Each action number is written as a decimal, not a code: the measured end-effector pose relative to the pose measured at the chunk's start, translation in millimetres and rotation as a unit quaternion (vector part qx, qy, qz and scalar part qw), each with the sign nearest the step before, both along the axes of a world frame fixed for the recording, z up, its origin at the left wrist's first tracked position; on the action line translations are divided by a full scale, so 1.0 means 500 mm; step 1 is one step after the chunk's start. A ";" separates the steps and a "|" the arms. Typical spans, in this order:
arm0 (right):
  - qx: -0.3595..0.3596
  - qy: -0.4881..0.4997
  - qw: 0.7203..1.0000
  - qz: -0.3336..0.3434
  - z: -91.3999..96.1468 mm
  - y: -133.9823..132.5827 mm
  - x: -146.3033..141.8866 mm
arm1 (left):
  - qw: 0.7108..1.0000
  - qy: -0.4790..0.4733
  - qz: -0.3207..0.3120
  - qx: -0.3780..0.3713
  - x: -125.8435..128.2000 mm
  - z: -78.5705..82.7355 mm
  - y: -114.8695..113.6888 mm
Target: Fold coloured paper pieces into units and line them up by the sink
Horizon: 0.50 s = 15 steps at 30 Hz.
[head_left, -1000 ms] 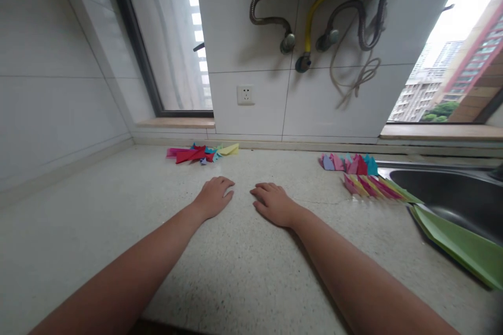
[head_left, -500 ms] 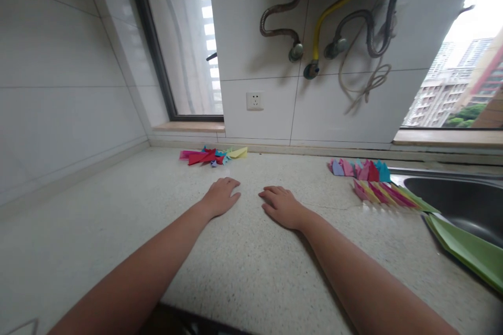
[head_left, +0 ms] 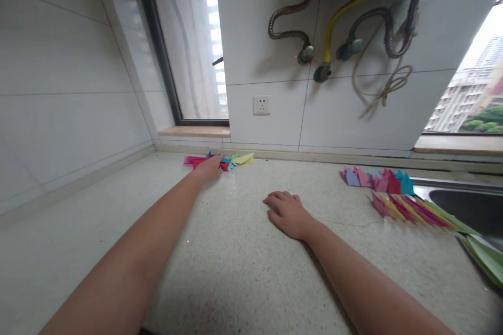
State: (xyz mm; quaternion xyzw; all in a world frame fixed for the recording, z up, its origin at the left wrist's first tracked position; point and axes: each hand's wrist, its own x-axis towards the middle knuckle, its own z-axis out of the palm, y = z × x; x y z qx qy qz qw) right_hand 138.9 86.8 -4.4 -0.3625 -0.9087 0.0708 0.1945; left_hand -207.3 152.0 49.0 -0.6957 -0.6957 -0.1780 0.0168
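My left hand (head_left: 209,168) is at a small heap of folded coloured papers near the back wall and covers part of it. Its fingertips are lost among the papers, so whether they grip one cannot be made out. Pink paper (head_left: 191,160) shows to the left of the hand, and a yellow folded paper (head_left: 245,159) to its right. My right hand (head_left: 288,213) lies on the speckled counter (head_left: 236,272), palm down, fingers stretched and a little apart, holding nothing.
To the right stands a row of folded paper pieces (head_left: 377,180), with striped pink and yellow folded papers (head_left: 408,210) in front. Green paper (head_left: 485,256) lies beside the dark sink (head_left: 463,207). On the wall are a socket (head_left: 261,105) and pipes, including a yellow hose (head_left: 328,42).
My left hand has moved forward and left from the counter to the paper heap. My right hand stays on the counter. The view has shifted slightly.
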 end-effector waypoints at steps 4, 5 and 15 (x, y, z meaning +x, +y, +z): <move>-0.008 0.000 1.000 -0.004 0.003 -0.002 0.003 | 0.999 0.020 0.036 -0.013 0.016 -0.032 0.040; -0.009 0.001 1.000 -0.003 0.004 -0.002 0.003 | 0.998 0.023 0.049 -0.012 0.021 -0.041 0.044; -0.021 -0.003 1.000 -0.008 0.007 -0.001 0.004 | 0.997 0.018 0.053 0.061 0.073 -0.082 -0.020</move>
